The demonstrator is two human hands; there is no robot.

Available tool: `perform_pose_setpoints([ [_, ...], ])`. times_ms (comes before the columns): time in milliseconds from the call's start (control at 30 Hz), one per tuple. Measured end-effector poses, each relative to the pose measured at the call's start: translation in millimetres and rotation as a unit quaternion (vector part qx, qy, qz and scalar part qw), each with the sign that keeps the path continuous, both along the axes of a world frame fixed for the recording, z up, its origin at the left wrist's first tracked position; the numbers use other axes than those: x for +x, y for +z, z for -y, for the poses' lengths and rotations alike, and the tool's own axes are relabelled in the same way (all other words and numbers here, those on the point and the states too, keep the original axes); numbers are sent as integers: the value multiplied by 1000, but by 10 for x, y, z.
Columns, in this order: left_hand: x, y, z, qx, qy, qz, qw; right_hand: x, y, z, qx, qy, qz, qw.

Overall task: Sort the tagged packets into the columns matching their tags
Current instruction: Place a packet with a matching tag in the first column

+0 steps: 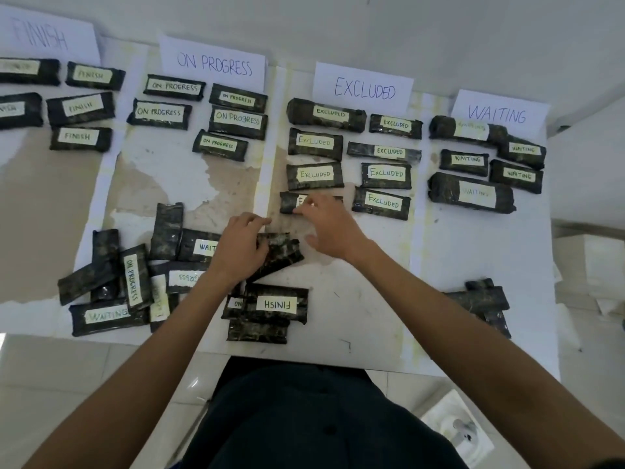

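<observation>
Left hand [241, 247]: grip clamped on held packet [282, 257], tag not seen, mid tabletop [372, 319], just right of unsorted pile [111, 282]. Right hand [329, 228]: grip apart, fingers laid on end packet [287, 202], last in left row of EXCLUDED column [378, 252]; thumb kept off it.

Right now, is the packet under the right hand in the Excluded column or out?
In: the packet lies directly below the Excluded packets, under the right hand.

Single head view, steep downward, close over table [372, 333], wide-angle.
</observation>
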State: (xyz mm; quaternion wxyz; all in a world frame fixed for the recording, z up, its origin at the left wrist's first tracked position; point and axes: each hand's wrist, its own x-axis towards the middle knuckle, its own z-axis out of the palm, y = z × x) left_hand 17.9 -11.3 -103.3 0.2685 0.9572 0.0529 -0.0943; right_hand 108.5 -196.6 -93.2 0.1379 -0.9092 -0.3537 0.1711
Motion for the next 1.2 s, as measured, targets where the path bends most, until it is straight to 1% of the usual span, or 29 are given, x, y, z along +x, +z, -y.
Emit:
perform_pose_setpoints([
  [67, -127, 28, 12, 2, -6, -3, 1000, -241, 23, -46, 10, 47, -27, 999],
  [133, -272, 34, 27, -2, -24, -4, 1000, -454, -7, -96, -24, 84, -30, 996],
  [200, -384, 28, 20, -7, -40, -13, 999, -573, -69, -120, -65, 91, -21, 993],
  [267, -454, 17, 11, 0, -53, -32, 998, -634, -107, -110, -72, 71, -32, 994],
  [367, -516, 10, -14, 6, -87, -45, 995, -678, -115, -74, -43, 43, -64, 996],
  [433, -545, -2, -57, -3, -108, -52, 993, -702, -78, -33, 6, -24, -130, 991],
  [467, -548, -5, -81, -19, -106, -57, 993, -704, -37, -10, 41, -81, -176, 980],
  [533, -541, 31, -116, -72, -74, -69, 992, -711, 46, 50, 113, -190, -252, 942],
  [633, -526, 113, -157, -148, -6, -99, 984, -766, 144, 118, 200, -276, -362, 868],
  [700, -513, 156, -181, -176, 13, -115, 977, -814, 174, 129, 228, -311, -397, 833],
  [800, -513, 204, -202, -222, 48, -123, 966, -894, 165, 104, 252, -346, -411, 805],
  [833, -512, 217, -213, -235, 60, -124, 962, -918, 163, 81, 245, -351, -393, 814],
  [867, -507, 232, -228, -241, 66, -124, 960, -936, 171, 61, 223, -344, -350, 842],
  [900, -502, 242, -246, -241, 68, -125, 960, -950, 185, 40, 192, -319, -289, 882],
  [933, -497, 248, -265, -240, 70, -125, 960, -959, 195, 15, 163, -276, -230, 919],
  [967, -494, 253, -286, -242, 73, -124, 960, -967, 211, -17, 139, -223, -179, 948],
  [1000, -492, 266, -307, -244, 77, -123, 959, -967, 220, -62, 115, -171, -137, 969],
  [1033, -488, 281, -331, -246, 81, -123, 958, -965, 224, -114, 92, -124, -97, 983],
  [1100, -470, 317, -389, -263, 93, -121, 953, -943, 231, -221, 61, -61, -28, 996],
  [1200, -456, 403, -501, -277, 106, -109, 949, -888, 279, -379, 60, -25, 19, 998],
])
